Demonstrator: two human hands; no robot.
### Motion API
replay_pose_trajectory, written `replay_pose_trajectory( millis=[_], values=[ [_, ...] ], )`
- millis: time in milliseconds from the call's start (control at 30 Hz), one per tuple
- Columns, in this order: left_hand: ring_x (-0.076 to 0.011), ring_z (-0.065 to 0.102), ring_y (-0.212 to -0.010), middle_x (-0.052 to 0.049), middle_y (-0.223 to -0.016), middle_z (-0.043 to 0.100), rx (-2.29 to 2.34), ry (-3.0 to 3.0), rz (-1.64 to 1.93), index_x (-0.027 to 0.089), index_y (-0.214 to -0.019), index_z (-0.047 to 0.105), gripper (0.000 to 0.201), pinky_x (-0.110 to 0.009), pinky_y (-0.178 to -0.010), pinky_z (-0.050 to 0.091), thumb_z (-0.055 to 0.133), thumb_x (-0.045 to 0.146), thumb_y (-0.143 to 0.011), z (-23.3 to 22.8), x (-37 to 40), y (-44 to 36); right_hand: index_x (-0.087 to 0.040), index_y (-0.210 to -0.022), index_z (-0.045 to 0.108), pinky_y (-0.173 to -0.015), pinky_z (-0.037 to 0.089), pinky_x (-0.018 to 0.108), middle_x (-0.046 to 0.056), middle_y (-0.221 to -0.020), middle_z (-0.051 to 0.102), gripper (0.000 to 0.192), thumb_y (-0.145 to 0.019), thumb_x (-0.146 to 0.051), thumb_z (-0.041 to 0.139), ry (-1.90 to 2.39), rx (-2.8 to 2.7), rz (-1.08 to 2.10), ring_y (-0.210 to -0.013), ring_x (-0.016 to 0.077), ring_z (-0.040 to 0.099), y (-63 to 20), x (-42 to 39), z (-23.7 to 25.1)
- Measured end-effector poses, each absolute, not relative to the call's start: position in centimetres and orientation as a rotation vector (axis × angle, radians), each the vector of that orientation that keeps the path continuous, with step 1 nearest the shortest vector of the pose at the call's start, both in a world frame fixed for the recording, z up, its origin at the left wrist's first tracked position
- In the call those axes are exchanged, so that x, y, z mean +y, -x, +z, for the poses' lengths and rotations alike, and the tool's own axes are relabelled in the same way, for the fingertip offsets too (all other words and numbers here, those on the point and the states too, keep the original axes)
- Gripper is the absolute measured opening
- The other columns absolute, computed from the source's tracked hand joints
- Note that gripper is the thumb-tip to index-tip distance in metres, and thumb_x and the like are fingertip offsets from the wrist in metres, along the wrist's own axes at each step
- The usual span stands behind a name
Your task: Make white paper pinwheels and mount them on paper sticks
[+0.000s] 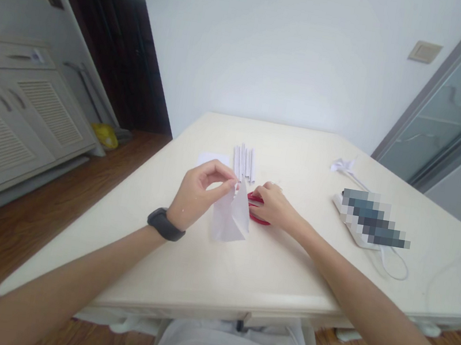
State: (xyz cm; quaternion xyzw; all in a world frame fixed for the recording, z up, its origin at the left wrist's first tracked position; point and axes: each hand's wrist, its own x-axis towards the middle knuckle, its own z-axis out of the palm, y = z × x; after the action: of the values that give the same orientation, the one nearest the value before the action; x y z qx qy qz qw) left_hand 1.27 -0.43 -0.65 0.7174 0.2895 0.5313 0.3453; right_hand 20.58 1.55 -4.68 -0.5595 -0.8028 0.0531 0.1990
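Left hand (203,191) pinched a folded white paper sheet (230,216); right hand (271,204) closed over red-handled scissors (256,208) beside it. Loose pinch risked paper slipping.

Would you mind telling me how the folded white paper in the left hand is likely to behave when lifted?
The folded paper looks thin, so it is probably very light. It hangs from the left hand by its top corner alone yet holds its shape, so the creases likely stiffen it somewhat. It would probably crumple if squeezed.

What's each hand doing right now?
Left hand: closed, pinching the folded white paper by its top.
Right hand: resting on the red scissors; grip cannot be told.
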Motion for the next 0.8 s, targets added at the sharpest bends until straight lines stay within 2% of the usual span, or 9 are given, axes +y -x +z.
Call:
replay_pose_trajectory(
  millis=[133,467,667,800],
  values=[
    [-0.0166,0.059,-0.082,-0.004,-0.082,0.061,0.764,-1.877,1.361,0.016,-0.077,0.057,0.006,-0.031,-0.079,0.047,0.061,0.021,-0.075,-0.7,-0.5,-1.3,-0.014,-0.088,0.059,-0.077,0.041,0.03,0.012,-0.095,0.054,0.028,-0.076,-0.039,0.054,1.575,-2.251,0.13,-0.086,0.0204,0.05,-20.5,1.4,-4.5],
    [-0.0173,0.059,-0.081,-0.004,-0.081,0.061,0.827,-1.952,1.367,0.016,-0.075,0.057,0.007,-0.031,-0.078,0.048,0.059,0.023,-0.075,-0.6,-0.7,-1.5,-0.015,-0.087,0.059,-0.077,0.041,0.03,0.011,-0.095,0.054,0.022,-0.076,-0.034,0.055,1.572,-2.228,0.227,-0.086,0.0196,0.051,-20.1,0.5,-3.5],
    [-0.0182,0.06,-0.082,-0.005,-0.083,0.063,0.926,-2.131,1.362,0.018,-0.075,0.059,0.005,-0.032,-0.081,0.047,0.057,0.023,-0.075,-0.6,-0.8,-1.4,-0.017,-0.092,0.056,-0.081,0.041,0.031,0.008,-0.097,0.054,0.015,-0.079,-0.018,0.048,1.385,-2.093,0.147,-0.094,0.019,0.05,-20.2,0.4,-2.7],
    [-0.0181,0.06,-0.082,-0.005,-0.084,0.064,0.971,-2.162,1.301,0.018,-0.077,0.06,0.007,-0.032,-0.08,0.048,0.055,0.023,-0.076,-1.0,-0.3,-1.3,-0.018,-0.088,0.053,-0.079,0.041,0.03,0.006,-0.092,0.053,0.016,-0.08,-0.01,0.042,1.173,-1.997,0.007,-0.089,0.0174,0.05,-20.0,0.0,-1.7]
  ],
)
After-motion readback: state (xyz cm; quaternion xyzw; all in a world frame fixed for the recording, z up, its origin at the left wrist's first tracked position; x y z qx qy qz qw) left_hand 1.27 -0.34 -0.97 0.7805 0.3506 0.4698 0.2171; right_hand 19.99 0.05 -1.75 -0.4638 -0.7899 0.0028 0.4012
